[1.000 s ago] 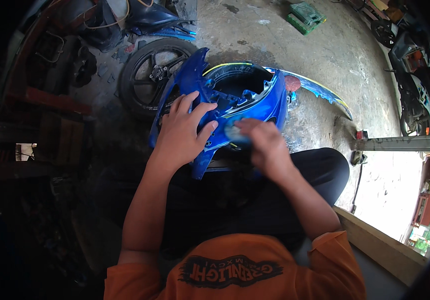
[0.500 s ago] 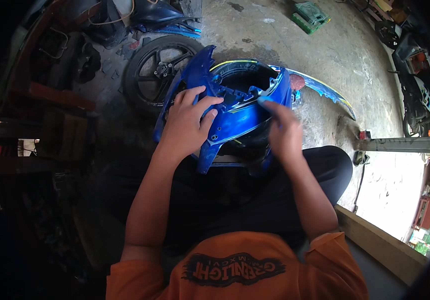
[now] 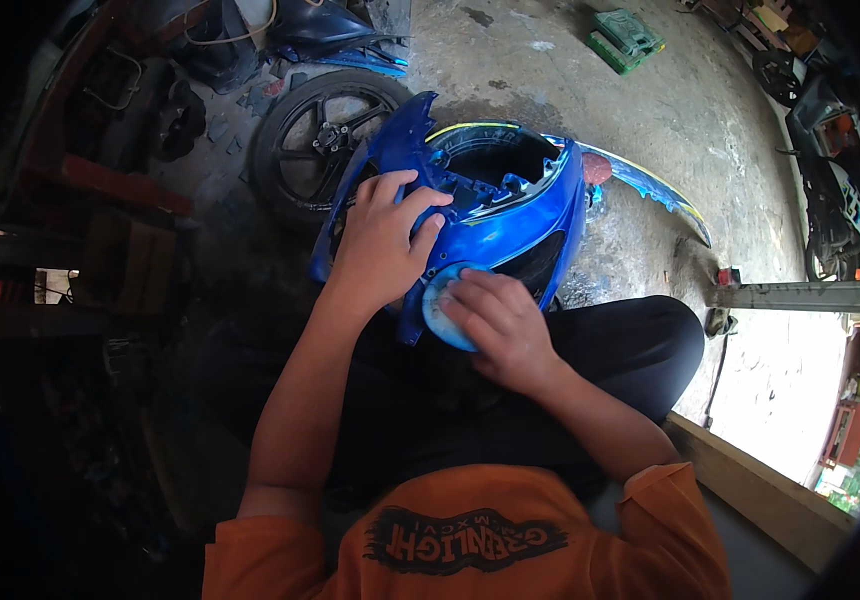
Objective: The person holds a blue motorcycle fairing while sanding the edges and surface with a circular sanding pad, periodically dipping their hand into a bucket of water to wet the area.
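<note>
A glossy blue motorcycle fairing panel (image 3: 495, 237) rests in front of my crossed legs, with a large opening and broken-looking tabs at its far side. My left hand (image 3: 382, 235) lies on its left part, fingers spread and pressing on the surface. In my right hand (image 3: 500, 325) is a round, light-blue disc (image 3: 437, 312), thin and scuffed like a sanding disc. Its fingers lie over the disc, which is against the panel's lower edge near the small holes. The disc's underside is hidden.
A reddish round disc (image 3: 597, 167) sits by a curved blue-and-yellow trim piece (image 3: 655, 192) to the right. Behind the panel lies a black spoked wheel (image 3: 295, 120). A green case (image 3: 625, 42) stands on the concrete floor; dark body parts (image 3: 335, 38) lie at the far left.
My right hand has come down and left from the panel's upper right side to its lower edge, bringing the blue disc into fuller view. My left hand stays nearly in place.
</note>
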Tool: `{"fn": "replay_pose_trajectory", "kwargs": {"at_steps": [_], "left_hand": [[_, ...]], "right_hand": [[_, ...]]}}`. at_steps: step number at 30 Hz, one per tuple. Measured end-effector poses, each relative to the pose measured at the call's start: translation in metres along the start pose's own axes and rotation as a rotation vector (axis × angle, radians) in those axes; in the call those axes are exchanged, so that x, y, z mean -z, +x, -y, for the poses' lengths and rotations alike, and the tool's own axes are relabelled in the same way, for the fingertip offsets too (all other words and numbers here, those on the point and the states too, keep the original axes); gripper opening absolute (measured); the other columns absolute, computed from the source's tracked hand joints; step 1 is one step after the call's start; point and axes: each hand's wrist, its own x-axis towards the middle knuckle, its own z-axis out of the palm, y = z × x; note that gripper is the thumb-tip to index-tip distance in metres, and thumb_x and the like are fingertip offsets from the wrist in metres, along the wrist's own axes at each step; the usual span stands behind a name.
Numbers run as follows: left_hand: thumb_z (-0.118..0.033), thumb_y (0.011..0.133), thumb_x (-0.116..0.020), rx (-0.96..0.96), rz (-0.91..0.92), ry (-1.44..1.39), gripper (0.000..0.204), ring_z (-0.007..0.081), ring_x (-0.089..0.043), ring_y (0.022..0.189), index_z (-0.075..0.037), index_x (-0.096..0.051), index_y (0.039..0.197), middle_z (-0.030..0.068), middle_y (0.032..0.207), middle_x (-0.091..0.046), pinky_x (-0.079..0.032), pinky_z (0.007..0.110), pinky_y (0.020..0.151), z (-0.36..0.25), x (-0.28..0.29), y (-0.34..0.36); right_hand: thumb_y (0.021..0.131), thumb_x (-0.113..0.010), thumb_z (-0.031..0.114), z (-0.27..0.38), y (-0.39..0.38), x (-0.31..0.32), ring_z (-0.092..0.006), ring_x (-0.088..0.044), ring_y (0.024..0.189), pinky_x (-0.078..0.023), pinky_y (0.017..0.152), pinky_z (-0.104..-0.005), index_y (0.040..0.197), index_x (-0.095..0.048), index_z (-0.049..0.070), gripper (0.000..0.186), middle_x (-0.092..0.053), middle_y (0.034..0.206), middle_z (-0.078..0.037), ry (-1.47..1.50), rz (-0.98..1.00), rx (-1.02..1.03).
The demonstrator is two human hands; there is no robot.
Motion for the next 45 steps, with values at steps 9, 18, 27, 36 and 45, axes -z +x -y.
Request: {"fn": "replay_pose_trajectory", "kwargs": {"at_steps": [9,18,27,36,45], "left_hand": [[-0.019,0.101,-0.069,-0.003,-0.008,0.006,0.025,0.0408,-0.050,0.139,-0.017,-0.076,0.125,0.0172,0.146,-0.058,-0.040,0.049,0.119,0.001,-0.001,-0.002],[-0.021,0.101,-0.069,0.004,-0.011,-0.025,0.026,0.0412,-0.050,0.138,-0.016,-0.076,0.126,0.0169,0.145,-0.059,-0.040,0.049,0.118,-0.002,-0.002,0.001],[-0.022,0.101,-0.070,0.006,-0.013,-0.017,0.025,0.0412,-0.050,0.139,-0.017,-0.076,0.125,0.0167,0.146,-0.058,-0.040,0.049,0.119,-0.006,0.000,-0.001],[-0.023,0.100,-0.071,0.004,-0.024,-0.009,0.025,0.0415,-0.051,0.138,-0.016,-0.077,0.124,0.0178,0.144,-0.059,-0.040,0.049,0.118,-0.004,-0.001,-0.002],[-0.024,0.100,-0.071,0.002,-0.008,-0.003,0.026,0.0413,-0.051,0.138,-0.016,-0.077,0.125,0.0178,0.145,-0.059,-0.039,0.050,0.119,-0.004,-0.005,0.003]], "right_hand": [[0.066,-0.072,-0.007,-0.002,-0.003,-0.003,-0.0390,-0.065,0.119,-0.051,0.099,-0.0495,0.115,-0.070,0.007,0.051,-0.067,0.126,-0.016,-0.077,-0.063,-0.161],[0.077,-0.072,-0.009,-0.029,-0.009,-0.006,-0.0395,-0.070,0.110,-0.056,0.094,-0.0476,0.118,-0.072,0.002,0.042,-0.072,0.118,-0.018,-0.129,-0.247,-0.248],[0.079,-0.066,-0.009,-0.071,-0.011,0.007,-0.0378,-0.069,0.107,-0.055,0.094,-0.0483,0.114,-0.074,0.005,0.038,-0.073,0.118,-0.017,-0.064,-0.321,-0.773],[0.079,-0.069,-0.007,-0.042,0.003,0.006,-0.0374,-0.070,0.102,-0.056,0.088,-0.0470,0.113,-0.072,0.002,0.036,-0.072,0.113,-0.016,-0.193,-0.239,-0.272],[0.077,-0.064,-0.011,-0.020,0.001,0.000,-0.0390,-0.069,0.104,-0.056,0.090,-0.0495,0.120,-0.073,0.003,0.047,-0.072,0.110,-0.015,-0.037,-0.234,-0.197]]}}
